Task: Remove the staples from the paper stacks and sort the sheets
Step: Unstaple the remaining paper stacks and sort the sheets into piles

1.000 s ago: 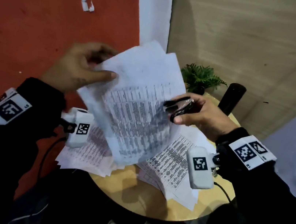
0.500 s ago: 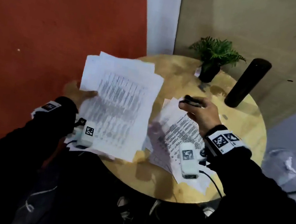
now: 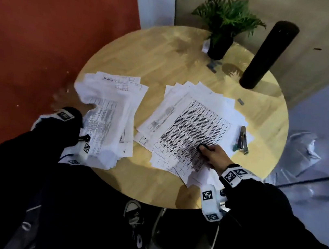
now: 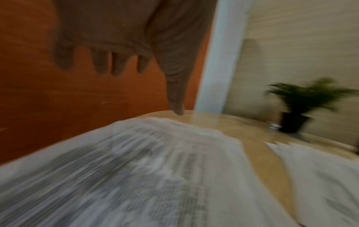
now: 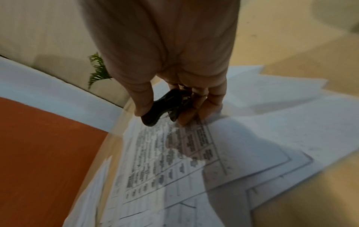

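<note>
On left pile (image 3: 113,116) — sheets now dropped, left hand (image 4: 120,46) spread empty; right hand (image 3: 211,152) still pinches staple remover (image 5: 159,107).

Dim warm indoor light. Head view fairly sharp, wide-angle bending at edges, soft glare on the table (image 3: 147,62). Left wrist view heavily motion-blurred. Right wrist view blurred at edges, hand shadow on papers (image 5: 252,138).

left hand (image 3: 60,98) motion-blurred, left paper pile (image 4: 136,176) print smeared unreadable
</note>
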Motion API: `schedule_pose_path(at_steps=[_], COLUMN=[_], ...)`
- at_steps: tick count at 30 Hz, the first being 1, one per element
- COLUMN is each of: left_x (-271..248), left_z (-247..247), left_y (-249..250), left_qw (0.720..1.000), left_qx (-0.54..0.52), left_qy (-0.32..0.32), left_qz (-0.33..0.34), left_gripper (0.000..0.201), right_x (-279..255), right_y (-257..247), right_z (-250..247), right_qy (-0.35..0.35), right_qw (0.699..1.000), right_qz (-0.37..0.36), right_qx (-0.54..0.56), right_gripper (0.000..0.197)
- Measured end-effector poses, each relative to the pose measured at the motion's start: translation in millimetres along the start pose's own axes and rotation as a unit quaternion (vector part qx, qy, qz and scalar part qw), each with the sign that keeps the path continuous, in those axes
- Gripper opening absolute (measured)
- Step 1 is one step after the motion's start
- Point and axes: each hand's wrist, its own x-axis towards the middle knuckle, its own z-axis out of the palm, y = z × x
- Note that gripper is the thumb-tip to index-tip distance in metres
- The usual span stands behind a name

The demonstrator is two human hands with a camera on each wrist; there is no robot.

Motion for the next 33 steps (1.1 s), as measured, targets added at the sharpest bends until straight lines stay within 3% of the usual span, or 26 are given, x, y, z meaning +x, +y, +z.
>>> schedule_pose_path(at_steps=[3,6,9,13,14,16,18,22,25,28,33], left_x=[-31.0,-67.2,-85.9,-87.7,-85.9,-83.6,-85.8,-88.7,-90.4,-92.9,-95.1], left_z=[22.6,62.2,99.7,117.8,118.6,119.1,117.1,119.7,121.7,112.2,79.1], left_y=[69.7,129.8,159.8,172.3,173.7,177.3,179.9,174.7,167.7,162.0,154.6], left_qw=[0.994,0.981,0.970,0.972,0.968,0.959,0.957,0.960,0.963,0.945,0.914], left_qx=[0.016,-0.027,-0.027,0.006,-0.004,-0.021,-0.036,-0.110,-0.179,-0.279,-0.350], left_qy=[0.008,-0.097,-0.190,-0.211,-0.228,-0.263,-0.272,-0.236,-0.155,-0.076,-0.006], left_qz=[0.109,0.168,0.150,0.104,0.101,0.098,0.096,0.097,0.131,0.154,0.203], left_gripper=[0.077,0.056,0.065,0.088,0.083,0.052,0.046,0.059,0.039,0.023,0.019], right_x=[8.5,10.5,12.5,13.3,13.2,13.3,13.3,11.4,15.6,15.4,10.6], right_y=[16.9,28.8,36.2,40.5,41.1,43.3,44.1,42.2,40.9,32.3,-5.5], right_z=[0.6,5.1,6.7,7.6,7.8,7.1,6.0,4.9,1.4,-12.1,-42.3], right_qy=[0.034,0.034,0.025,0.036,0.035,0.027,0.022,-0.001,0.020,0.069,0.096], right_qw=[0.999,0.999,0.999,0.997,0.997,0.997,0.996,0.998,0.996,0.989,0.964], right_qz=[0.002,0.001,-0.002,-0.007,-0.007,-0.011,-0.017,-0.017,-0.022,-0.023,-0.053], right_qx=[0.000,0.035,0.046,0.065,0.066,0.074,0.081,0.061,0.079,0.128,0.243], right_gripper=[0.036,0.034,0.037,0.034,0.031,0.027,0.032,0.037,0.033,0.024,0.014])
